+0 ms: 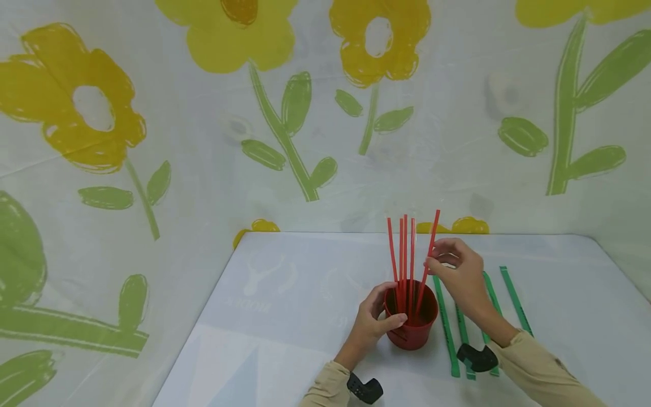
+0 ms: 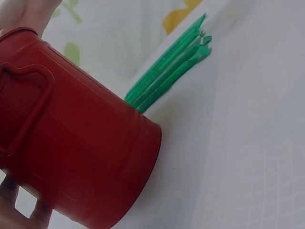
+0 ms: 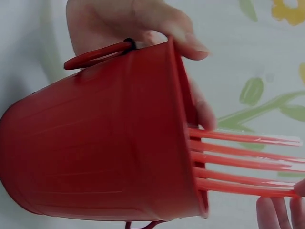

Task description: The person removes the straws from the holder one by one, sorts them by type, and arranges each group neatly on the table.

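Observation:
A small red metal-looking bucket (image 1: 409,338) stands on the table with several thin red straws (image 1: 405,243) upright in it. My left hand (image 1: 371,319) holds the bucket at its left side, fingers over the rim and thumb across the front. Between thumb and fingertips, my right hand (image 1: 463,280) pinches one leaning red straw (image 1: 436,223), whose lower end is inside the bucket. The right wrist view shows clear film around the straws (image 3: 248,160) and the right fingers (image 3: 267,212) at the lowest one. A side handle (image 2: 40,95) shows in the left wrist view.
Several long flat green strips (image 1: 445,328) with dark print lie on the white table (image 1: 285,316), right of the bucket and partly under the right arm. A flower-printed curtain (image 1: 437,152) hangs behind the table's far edge. Each wrist wears a black camera band (image 1: 365,390).

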